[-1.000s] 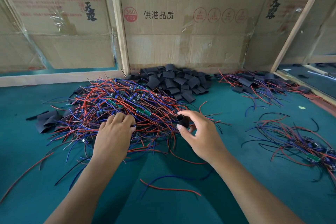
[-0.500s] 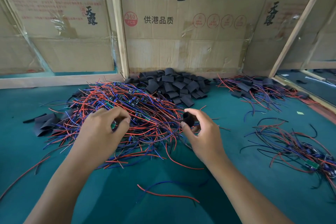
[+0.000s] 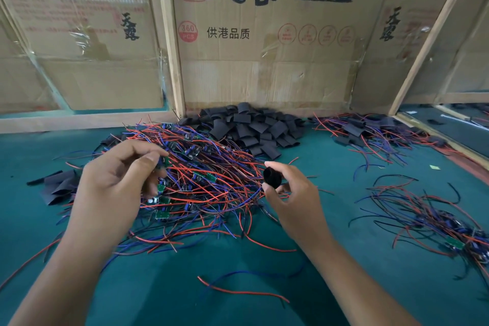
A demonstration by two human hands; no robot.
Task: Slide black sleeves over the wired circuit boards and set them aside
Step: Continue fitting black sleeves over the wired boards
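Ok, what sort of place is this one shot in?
Probably a makeshift hand-assembly bench: a green-covered table walled by flattened egg cartons, with a tangle of wired circuit boards and a heap of black sleeves.

Printed cardboard sheets (image 3: 264,42) line the back; wooden battens (image 3: 169,34) frame them; green mat (image 3: 238,286); perhaps tape, glinting.
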